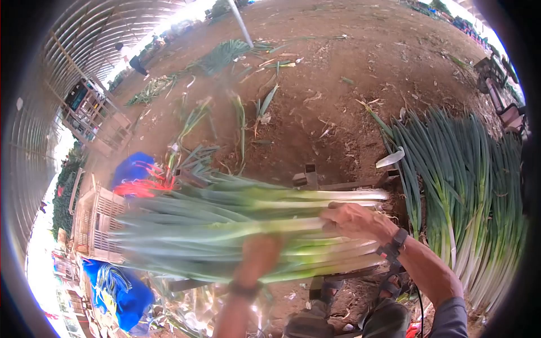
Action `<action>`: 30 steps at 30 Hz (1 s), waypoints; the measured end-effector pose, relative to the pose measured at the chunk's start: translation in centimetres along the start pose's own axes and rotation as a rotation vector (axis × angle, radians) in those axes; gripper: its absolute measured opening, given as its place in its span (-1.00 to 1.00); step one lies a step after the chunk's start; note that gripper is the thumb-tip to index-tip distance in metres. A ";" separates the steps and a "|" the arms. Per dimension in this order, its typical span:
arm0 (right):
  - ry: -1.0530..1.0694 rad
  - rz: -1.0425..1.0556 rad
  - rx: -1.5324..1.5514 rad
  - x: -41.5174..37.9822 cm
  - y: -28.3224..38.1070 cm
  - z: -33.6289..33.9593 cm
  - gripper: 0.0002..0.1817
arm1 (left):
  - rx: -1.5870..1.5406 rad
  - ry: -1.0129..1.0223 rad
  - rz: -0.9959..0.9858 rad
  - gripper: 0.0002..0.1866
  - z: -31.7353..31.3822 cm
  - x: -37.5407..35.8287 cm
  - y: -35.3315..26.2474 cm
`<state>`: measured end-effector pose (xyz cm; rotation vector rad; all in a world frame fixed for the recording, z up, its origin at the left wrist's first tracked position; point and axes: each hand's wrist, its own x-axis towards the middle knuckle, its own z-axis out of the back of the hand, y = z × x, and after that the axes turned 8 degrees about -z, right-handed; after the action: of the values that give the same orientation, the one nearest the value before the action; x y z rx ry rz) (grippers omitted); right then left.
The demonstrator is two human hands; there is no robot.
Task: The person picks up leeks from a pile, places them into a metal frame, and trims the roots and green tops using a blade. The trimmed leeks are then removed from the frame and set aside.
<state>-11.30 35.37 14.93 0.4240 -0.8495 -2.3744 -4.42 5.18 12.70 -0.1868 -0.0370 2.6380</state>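
Observation:
A large pile of long green onions (186,231) lies crosswise in front of me, leaves to the left and white stems to the right, apparently on a low metal frame. At the white end, my right hand (355,219) has its fingers curled around a green onion stem. My left hand (262,250) is over the middle of the pile, against the leaves, and motion smears it so its fingers do not show clearly.
More green onions (451,180) lie on the ground at the right. A plastic crate (96,219), red ties (146,183) and blue sheeting (135,301) are at the left. Loose leaves (222,56) litter the soil. A pole (240,22) and a distant person (135,62) appear farther off.

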 end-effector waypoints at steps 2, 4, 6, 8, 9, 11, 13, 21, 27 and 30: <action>-0.044 -0.013 -0.049 -0.1 -1.6 -0.4 -0.83 | -0.104 0.001 0.037 -0.71 1.2 0.3 -0.1; -0.068 -0.036 -0.106 -0.6 -3.0 -0.7 -0.86 | -0.145 -0.118 0.006 -0.71 1.6 0.1 -0.5; -0.087 -0.069 -0.175 -1.4 -4.5 -0.8 -0.85 | -0.156 -0.277 -0.049 -0.73 1.6 0.3 -0.9; -0.076 -0.106 -0.215 -2.3 -6.2 -0.6 -0.81 | -0.088 -0.309 -0.107 -0.73 1.4 0.5 -1.3; -0.066 -0.123 -0.234 -2.7 -6.9 -0.8 -0.78 | -0.057 -0.322 -0.132 -0.72 1.3 0.4 -1.6; -0.108 -0.135 -0.276 -3.5 -8.1 -1.2 -0.74 | -0.063 -0.084 0.003 -0.69 3.3 0.5 -3.7; -0.154 -0.139 -0.318 -4.1 -8.7 -1.5 -0.70 | -0.025 -0.082 0.035 -0.67 4.2 1.6 -4.4; -0.199 -0.188 -0.557 -4.6 -9.5 -2.7 -0.67 | 0.086 -0.176 -0.127 -0.45 1.2 5.3 0.6; -0.218 -0.268 -0.454 -5.6 -7.2 -1.3 -0.79 | 0.077 -0.151 -0.109 -0.41 1.3 5.7 0.3; -0.203 -0.262 -0.690 -6.7 -8.1 -0.6 -0.77 | 0.070 -0.139 -0.097 -0.41 1.3 5.7 0.3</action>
<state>-9.08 44.36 9.81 0.0083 -0.0107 -2.7885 -9.73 7.69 13.28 0.0217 -0.0006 2.5471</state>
